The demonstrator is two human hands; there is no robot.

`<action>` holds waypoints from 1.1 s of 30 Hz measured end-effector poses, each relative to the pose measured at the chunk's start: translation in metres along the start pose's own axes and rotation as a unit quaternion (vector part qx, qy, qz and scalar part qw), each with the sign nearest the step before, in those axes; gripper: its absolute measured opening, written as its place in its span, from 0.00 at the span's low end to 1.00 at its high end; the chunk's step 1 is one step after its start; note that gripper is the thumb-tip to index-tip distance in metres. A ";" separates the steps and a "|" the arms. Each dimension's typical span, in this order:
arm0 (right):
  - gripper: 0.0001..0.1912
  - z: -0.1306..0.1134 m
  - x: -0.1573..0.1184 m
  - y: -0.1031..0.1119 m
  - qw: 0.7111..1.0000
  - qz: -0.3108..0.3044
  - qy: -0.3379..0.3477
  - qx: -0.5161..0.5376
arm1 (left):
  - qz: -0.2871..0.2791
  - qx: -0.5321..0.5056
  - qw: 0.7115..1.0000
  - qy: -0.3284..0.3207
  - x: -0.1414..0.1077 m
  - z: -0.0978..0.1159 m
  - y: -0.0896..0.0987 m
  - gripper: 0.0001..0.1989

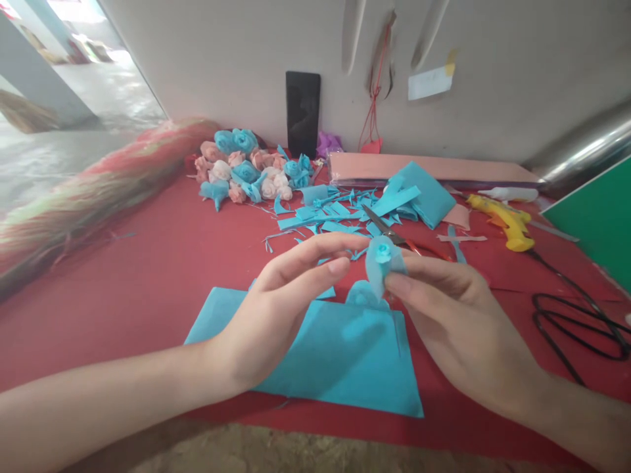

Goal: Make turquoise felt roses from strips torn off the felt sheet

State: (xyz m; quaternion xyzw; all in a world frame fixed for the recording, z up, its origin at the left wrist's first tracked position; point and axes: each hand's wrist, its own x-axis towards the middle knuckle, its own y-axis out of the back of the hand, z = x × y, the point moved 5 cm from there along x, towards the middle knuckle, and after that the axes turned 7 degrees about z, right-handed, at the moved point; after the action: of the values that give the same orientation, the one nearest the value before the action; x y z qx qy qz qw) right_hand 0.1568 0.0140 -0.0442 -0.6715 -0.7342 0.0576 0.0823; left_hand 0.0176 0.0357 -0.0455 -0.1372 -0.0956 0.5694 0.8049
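Observation:
Between the thumb and fingers of my right hand (453,315) is a small blue paper rose (383,255), its rolled centre facing me and a petal standing around it. My left hand (290,295) is just to the left, fingers stretched out and thumb apart, with the index fingertip at the rose's edge; whether it touches I cannot tell. Beneath both hands lies a folded blue paper sheet (345,355). A rounded blue paper piece (367,294) shows behind the sheet's far edge. Scissors (382,226) with red handles lie behind the rose, partly hidden by my right hand.
Finished pink, white and blue paper roses (246,167) are heaped at the back left. Blue paper scraps (325,213) cover the middle. A yellow glue gun (507,220) with a black cord (566,322) lies right. A dark phone (302,112) leans against the wall.

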 end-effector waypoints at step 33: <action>0.05 -0.013 -0.006 -0.012 0.975 0.051 0.092 -0.196 | 0.020 0.137 0.984 -0.109 0.001 0.008 0.002 0.05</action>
State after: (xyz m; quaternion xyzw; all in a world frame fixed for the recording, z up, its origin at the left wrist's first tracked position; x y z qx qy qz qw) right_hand 0.1480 0.0065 -0.0297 -0.7138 -0.6850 -0.1451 0.0133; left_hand 0.0135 0.0380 -0.0386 0.0353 -0.1011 0.6048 0.7891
